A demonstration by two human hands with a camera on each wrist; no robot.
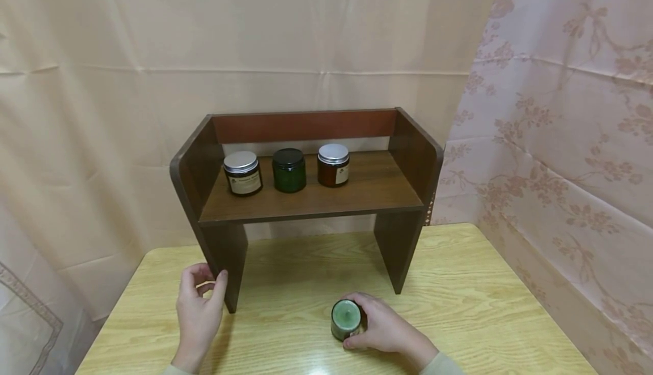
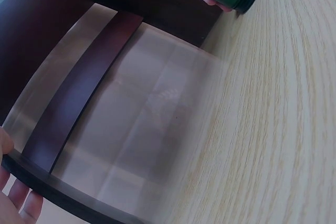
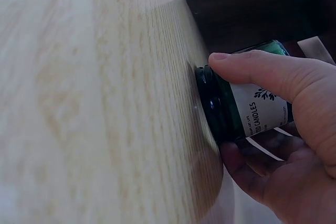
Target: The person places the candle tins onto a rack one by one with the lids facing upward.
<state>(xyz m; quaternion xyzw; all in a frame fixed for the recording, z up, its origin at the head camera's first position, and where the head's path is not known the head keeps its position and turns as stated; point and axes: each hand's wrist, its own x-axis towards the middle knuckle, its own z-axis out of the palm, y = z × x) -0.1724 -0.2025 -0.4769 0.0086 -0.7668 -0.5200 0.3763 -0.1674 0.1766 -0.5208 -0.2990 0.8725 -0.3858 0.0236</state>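
Note:
In the head view my right hand [image 1: 385,327] grips a green glass candle jar [image 1: 346,315] in front of the shelf. The jar stands upside down, its dark lid at the tabletop and its base facing up. A white label [image 3: 262,109] printed "CANDLES" shows beside my thumb in the right wrist view. At the left, my left hand [image 1: 199,312] pinches the front edge of the brown wooden shelf's side panel [image 1: 227,261], thumb on the inner face, fingers outside. The left wrist view has the thumb [image 2: 5,142] at that edge.
On the shelf board [image 1: 382,185] stand a dark jar with a silver lid [image 1: 244,174], a green jar with a black lid [image 1: 289,171] and an amber jar with a silver lid [image 1: 334,165]. The shelf stands on a wood-grain table [image 1: 474,307]; curtains [image 1: 326,35] hang behind.

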